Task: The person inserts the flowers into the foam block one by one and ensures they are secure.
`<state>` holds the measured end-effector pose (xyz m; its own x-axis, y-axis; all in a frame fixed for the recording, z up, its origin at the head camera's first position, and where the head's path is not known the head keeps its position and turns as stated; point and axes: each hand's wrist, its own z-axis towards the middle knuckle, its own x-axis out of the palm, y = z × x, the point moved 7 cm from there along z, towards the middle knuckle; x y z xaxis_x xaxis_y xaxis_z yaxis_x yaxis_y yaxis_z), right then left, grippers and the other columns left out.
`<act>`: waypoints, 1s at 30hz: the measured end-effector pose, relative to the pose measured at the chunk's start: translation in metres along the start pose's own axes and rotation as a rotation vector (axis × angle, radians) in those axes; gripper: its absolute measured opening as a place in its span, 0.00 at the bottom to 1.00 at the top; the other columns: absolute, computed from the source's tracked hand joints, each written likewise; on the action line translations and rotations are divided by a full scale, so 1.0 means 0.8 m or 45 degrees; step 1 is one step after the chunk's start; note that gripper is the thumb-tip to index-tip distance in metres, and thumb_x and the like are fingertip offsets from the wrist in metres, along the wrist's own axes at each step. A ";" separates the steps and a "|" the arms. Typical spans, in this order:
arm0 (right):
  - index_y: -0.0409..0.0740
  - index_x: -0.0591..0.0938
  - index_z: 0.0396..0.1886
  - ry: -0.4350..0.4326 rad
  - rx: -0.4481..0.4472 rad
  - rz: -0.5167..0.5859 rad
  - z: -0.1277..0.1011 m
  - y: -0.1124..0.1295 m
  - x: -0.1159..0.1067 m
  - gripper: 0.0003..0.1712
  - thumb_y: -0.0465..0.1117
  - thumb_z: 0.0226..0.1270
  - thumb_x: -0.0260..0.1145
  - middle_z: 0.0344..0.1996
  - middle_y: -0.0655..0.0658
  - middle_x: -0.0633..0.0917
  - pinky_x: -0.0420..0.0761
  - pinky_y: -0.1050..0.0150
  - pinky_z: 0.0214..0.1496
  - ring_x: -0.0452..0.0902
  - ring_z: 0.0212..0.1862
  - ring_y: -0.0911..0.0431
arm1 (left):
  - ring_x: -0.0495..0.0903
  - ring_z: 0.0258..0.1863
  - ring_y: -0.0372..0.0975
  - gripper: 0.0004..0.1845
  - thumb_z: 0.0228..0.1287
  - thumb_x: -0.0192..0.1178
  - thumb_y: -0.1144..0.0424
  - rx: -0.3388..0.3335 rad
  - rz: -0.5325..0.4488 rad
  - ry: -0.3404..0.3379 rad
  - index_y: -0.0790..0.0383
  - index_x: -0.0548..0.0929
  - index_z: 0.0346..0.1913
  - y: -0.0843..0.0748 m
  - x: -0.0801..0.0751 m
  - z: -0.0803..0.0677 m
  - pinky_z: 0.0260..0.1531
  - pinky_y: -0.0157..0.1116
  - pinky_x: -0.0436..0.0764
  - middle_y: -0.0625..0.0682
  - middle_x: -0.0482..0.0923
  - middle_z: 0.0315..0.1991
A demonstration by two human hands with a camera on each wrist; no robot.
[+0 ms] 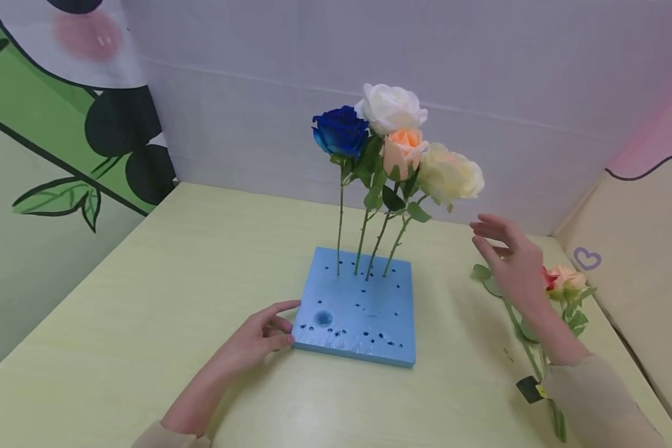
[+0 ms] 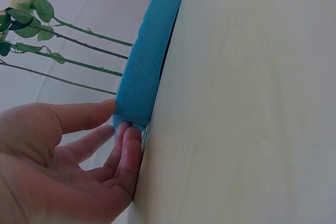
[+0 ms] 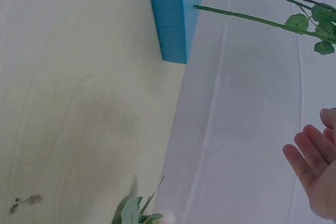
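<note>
From the head view, I see the left hand [image 1: 252, 339] low beside a blue foam board [image 1: 341, 295], wrist angled in from the near left. Its forefinger stretches to the board's left edge and its thumb touches the near-left corner, the two apart. Four roses stand along the board's far part: blue [image 1: 341, 132], white [image 1: 392, 109], peach [image 1: 404, 154] and cream [image 1: 450, 174]. The right hand [image 1: 512, 267] is raised off the table [image 1: 145, 298], right of the cream rose, fingers pointing left, softly bent, holding nothing; more flowers [image 1: 568, 286] lie below and to its right.

The left wrist view shows the thumb straight out against the board's corner, the other fingers bent with their tips at its edge, not wrapped around it.

In the right wrist view, the right hand shows only partly, fingers loosely spread and well apart from the board.
</note>
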<state>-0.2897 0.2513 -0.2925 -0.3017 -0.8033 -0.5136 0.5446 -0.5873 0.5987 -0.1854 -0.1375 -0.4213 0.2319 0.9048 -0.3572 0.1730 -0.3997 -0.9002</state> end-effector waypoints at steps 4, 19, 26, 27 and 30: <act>0.45 0.78 0.62 -0.008 0.045 -0.073 -0.008 -0.014 -0.012 0.25 0.32 0.66 0.67 0.50 0.35 0.86 0.75 0.87 0.44 0.77 0.48 0.83 | 0.78 0.42 0.42 0.32 0.65 0.62 0.69 -0.003 0.004 0.003 0.54 0.69 0.71 0.001 0.000 0.000 0.36 0.37 0.73 0.57 0.79 0.49; 0.36 0.75 0.62 0.220 0.199 -0.236 -0.047 -0.053 -0.032 0.24 0.39 0.69 0.66 0.53 0.32 0.84 0.68 0.91 0.45 0.67 0.45 0.88 | 0.79 0.42 0.42 0.32 0.65 0.62 0.67 0.043 0.010 0.065 0.56 0.68 0.72 -0.001 -0.002 0.004 0.39 0.37 0.76 0.58 0.78 0.49; 0.34 0.76 0.59 0.334 0.253 -0.316 -0.068 -0.074 -0.036 0.23 0.40 0.68 0.67 0.50 0.31 0.83 0.70 0.90 0.40 0.70 0.44 0.83 | 0.79 0.40 0.41 0.32 0.65 0.62 0.69 0.040 -0.007 0.062 0.56 0.68 0.72 0.001 -0.002 0.004 0.39 0.36 0.77 0.58 0.79 0.48; 0.33 0.76 0.58 0.344 0.254 -0.325 -0.071 -0.076 -0.037 0.23 0.39 0.67 0.67 0.50 0.30 0.83 0.71 0.88 0.39 0.75 0.45 0.76 | 0.79 0.40 0.41 0.32 0.65 0.62 0.69 0.039 -0.010 0.063 0.56 0.69 0.72 0.002 -0.002 0.005 0.39 0.36 0.77 0.58 0.79 0.48; 0.33 0.76 0.57 0.378 0.270 -0.364 -0.078 -0.084 -0.039 0.22 0.39 0.67 0.68 0.49 0.29 0.83 0.73 0.83 0.37 0.84 0.45 0.51 | 0.79 0.40 0.42 0.32 0.65 0.62 0.69 0.041 -0.016 0.064 0.56 0.69 0.72 0.003 -0.002 0.005 0.40 0.36 0.78 0.59 0.79 0.48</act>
<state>-0.2676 0.3221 -0.3550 -0.1627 -0.5613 -0.8115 0.2906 -0.8132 0.5042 -0.1891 -0.1393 -0.4239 0.2775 0.9009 -0.3336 0.1457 -0.3827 -0.9123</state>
